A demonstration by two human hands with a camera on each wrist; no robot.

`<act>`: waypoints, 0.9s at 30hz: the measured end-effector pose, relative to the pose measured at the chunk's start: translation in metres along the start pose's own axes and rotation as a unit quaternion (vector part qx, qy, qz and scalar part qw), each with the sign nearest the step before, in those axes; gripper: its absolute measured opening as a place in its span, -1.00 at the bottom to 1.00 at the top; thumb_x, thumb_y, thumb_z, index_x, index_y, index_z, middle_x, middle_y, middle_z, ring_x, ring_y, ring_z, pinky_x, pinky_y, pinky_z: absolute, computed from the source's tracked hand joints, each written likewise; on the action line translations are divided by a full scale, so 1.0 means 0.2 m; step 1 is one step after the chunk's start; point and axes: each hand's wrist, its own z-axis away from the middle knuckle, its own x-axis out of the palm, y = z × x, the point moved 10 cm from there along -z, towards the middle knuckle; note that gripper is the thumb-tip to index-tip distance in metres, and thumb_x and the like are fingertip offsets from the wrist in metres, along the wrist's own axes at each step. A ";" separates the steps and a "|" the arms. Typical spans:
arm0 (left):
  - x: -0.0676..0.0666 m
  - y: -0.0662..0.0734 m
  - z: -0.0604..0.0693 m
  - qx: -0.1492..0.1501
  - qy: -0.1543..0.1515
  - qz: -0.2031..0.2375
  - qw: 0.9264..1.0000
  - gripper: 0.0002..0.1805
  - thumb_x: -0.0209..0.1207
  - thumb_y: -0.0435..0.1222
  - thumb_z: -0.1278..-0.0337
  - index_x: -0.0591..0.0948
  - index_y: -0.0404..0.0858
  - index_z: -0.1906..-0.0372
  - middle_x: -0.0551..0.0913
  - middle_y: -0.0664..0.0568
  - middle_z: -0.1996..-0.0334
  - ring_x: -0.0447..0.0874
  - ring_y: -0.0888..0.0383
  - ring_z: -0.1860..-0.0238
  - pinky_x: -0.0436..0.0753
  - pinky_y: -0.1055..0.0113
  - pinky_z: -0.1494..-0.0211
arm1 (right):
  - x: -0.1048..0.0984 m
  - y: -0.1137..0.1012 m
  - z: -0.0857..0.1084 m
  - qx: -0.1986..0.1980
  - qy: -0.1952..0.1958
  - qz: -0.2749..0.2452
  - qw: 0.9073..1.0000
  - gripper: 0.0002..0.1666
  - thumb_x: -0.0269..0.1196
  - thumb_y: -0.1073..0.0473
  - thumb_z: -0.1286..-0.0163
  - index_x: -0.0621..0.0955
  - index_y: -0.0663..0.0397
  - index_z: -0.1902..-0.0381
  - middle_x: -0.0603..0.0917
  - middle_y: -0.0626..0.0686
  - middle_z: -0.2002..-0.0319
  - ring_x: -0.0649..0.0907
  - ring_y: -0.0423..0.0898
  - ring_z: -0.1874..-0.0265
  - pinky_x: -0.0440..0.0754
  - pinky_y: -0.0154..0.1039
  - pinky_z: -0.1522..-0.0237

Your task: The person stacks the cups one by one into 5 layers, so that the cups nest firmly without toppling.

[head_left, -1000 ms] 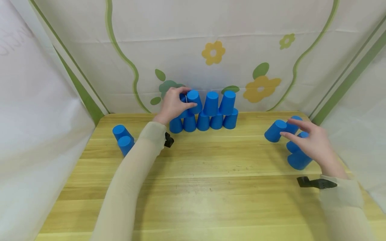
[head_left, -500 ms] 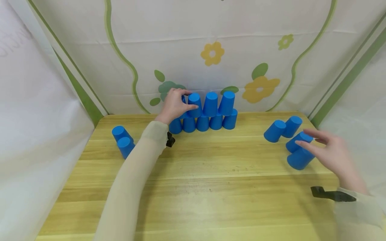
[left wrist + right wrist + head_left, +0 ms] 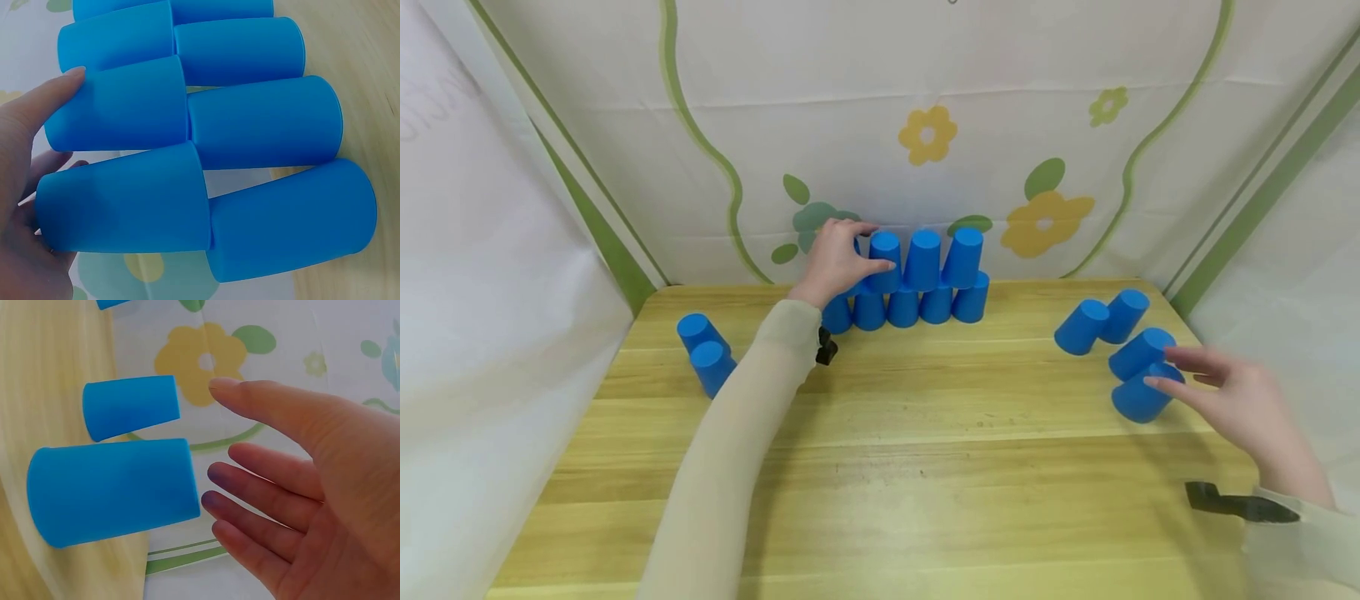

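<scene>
Your right hand (image 3: pixel 1243 408) is unclenched and holds nothing, its fingers just beside the near blue tapered plastic cup (image 3: pixel 1137 400), upside down on the pale wooden table (image 3: pixel 880 500). Farther off, your left hand (image 3: pixel 837 260) pinches an upper-row blue cup (image 3: pixel 886 248), with the lower row of cups (image 3: pixel 903 310) beneath. They look light, stiff and slightly slippery; take each gently around its narrow end.

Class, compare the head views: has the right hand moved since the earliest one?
Yes. Judged against the wooden table, the right hand has moved rightward and toward the camera, to the nearest right-side blue cup.
</scene>
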 end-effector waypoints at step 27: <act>-0.54 -0.45 0.65 -0.056 0.181 0.157 0.969 -0.28 0.54 0.02 0.00 0.61 -0.12 -0.30 0.62 0.04 -0.23 0.46 0.07 -0.30 0.37 0.08 -0.40 | 0.08 0.19 0.00 0.039 -0.034 -0.019 0.998 -0.15 0.42 -0.12 -0.36 0.47 0.34 -0.38 0.58 0.48 -0.14 0.44 -0.71 0.28 0.48 -0.57 0.39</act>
